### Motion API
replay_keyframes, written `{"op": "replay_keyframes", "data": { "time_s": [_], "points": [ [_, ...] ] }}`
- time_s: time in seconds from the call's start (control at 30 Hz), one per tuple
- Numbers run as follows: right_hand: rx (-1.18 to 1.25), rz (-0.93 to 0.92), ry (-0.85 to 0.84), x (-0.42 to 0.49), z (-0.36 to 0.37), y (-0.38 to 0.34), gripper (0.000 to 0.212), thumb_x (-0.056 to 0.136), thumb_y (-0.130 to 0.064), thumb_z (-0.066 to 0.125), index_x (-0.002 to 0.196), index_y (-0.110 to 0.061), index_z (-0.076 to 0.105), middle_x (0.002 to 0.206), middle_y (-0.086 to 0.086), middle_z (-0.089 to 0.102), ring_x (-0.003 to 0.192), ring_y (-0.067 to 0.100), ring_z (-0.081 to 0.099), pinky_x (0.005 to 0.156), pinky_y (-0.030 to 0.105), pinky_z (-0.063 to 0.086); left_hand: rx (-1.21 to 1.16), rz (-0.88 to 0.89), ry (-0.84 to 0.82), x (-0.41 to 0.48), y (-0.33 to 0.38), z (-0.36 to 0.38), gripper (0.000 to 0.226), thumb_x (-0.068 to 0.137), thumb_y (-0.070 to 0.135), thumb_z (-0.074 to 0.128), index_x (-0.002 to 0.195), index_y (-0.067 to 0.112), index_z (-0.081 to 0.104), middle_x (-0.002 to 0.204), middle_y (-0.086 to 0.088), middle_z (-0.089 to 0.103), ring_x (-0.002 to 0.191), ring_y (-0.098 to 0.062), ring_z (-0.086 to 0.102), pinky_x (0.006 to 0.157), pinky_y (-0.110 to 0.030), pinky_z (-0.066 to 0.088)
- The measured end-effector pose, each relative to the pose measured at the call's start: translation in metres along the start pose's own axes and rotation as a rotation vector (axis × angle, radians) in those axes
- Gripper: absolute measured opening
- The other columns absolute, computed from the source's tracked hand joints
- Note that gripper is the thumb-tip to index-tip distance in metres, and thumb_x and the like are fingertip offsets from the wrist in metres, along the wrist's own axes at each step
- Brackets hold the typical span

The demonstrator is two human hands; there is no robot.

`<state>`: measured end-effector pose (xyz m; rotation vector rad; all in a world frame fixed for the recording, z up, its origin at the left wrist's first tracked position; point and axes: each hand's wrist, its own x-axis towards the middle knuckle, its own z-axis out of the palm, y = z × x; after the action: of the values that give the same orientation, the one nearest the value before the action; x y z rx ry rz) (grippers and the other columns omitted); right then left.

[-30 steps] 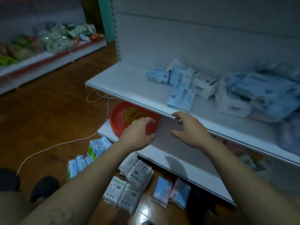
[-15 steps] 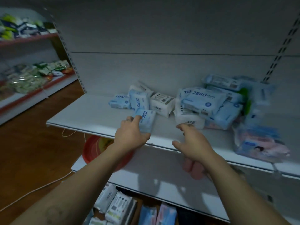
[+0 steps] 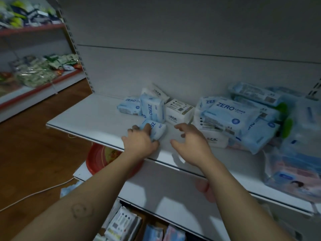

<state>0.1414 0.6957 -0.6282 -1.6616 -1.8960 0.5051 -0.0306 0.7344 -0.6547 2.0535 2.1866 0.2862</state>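
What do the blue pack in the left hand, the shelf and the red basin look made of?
Blue pack: soft plastic film, slightly glossy; it crumples where the left hand grips it. Shelf: probably painted sheet metal, smooth matte white with a thin folded front edge. Red basin: likely moulded plastic, smooth and evenly red.

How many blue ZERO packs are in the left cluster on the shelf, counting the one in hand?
3. A flat pack at back left, an upright pack beside it, and the front pack gripped by the left hand. Others may hide behind.
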Motion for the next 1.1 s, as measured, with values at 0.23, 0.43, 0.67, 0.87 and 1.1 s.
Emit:
{"op": "replay_keyframes", "data": {
  "time_s": [0.23, 0.43, 0.67, 0.87, 1.1],
  "points": [
    [0.113, -0.012, 0.167, 0.065, 0.032, -0.037, 0.05, 0.087, -0.029, 0.062, 0.135, -0.022, 0.047, 0.137, 0.001, 0.042, 0.126, 0.018, 0.042, 0.094, 0.027, 0.036, -0.033, -0.011, -0.045, -0.021, -0.054, -0.017, 0.043, 0.072, 0.054, 0.063, 0.099, 0.031, 0.039, 0.094, -0.004, 0.043, 0.09, -0.032, 0.051, 0.081, -0.038, 0.045],
    [0.127, -0.034, 0.369, 0.116, 0.059, -0.049, 0.064, 0.079, -0.026, 0.069, 0.137, -0.015, 0.046, 0.138, 0.011, 0.045, 0.129, 0.028, 0.04, 0.104, 0.035, 0.035, -0.187, -0.256, -0.013, -0.055, -0.144, -0.011, 0.046, 0.062, 0.051, 0.072, 0.085, 0.029, 0.038, 0.093, -0.004, 0.045, 0.085, -0.029, 0.052, 0.075, -0.036, 0.045],
    [-0.112, 0.056, 0.315, 0.126, 0.085, -0.055, 0.054, 0.077, -0.018, 0.067, 0.128, -0.012, 0.049, 0.127, 0.02, 0.052, 0.118, 0.038, 0.05, 0.095, 0.044, 0.041, -0.202, -0.433, -0.005, -0.115, -0.23, 0.01, 0.044, 0.068, 0.048, 0.074, 0.085, 0.027, 0.039, 0.09, -0.004, 0.047, 0.082, -0.025, 0.049, 0.062, -0.034, 0.033],
    [0.108, -0.289, 0.095, 0.069, 0.128, -0.133, 0.043, 0.071, -0.03, 0.075, 0.11, -0.018, 0.062, 0.108, 0.01, 0.063, 0.099, 0.028, 0.058, 0.075, 0.029, 0.039, -0.213, -0.521, -0.013, -0.14, -0.284, 0.023, 0.046, 0.072, 0.051, 0.073, 0.094, 0.028, 0.039, 0.1, -0.002, 0.043, 0.086, -0.026, 0.051, 0.071, -0.037, 0.046],
    [0.07, -0.437, -0.242, -0.015, 0.211, -0.181, 0.038, 0.074, -0.032, 0.071, 0.109, -0.027, 0.058, 0.101, -0.003, 0.058, 0.091, 0.017, 0.056, 0.07, 0.03, 0.044, -0.452, -0.956, -0.076, -0.209, -0.336, 0.09, 0.045, 0.079, 0.044, 0.073, 0.1, 0.018, 0.042, 0.106, -0.014, 0.052, 0.094, -0.036, 0.055, 0.079, -0.039, 0.048]
  ]
}}
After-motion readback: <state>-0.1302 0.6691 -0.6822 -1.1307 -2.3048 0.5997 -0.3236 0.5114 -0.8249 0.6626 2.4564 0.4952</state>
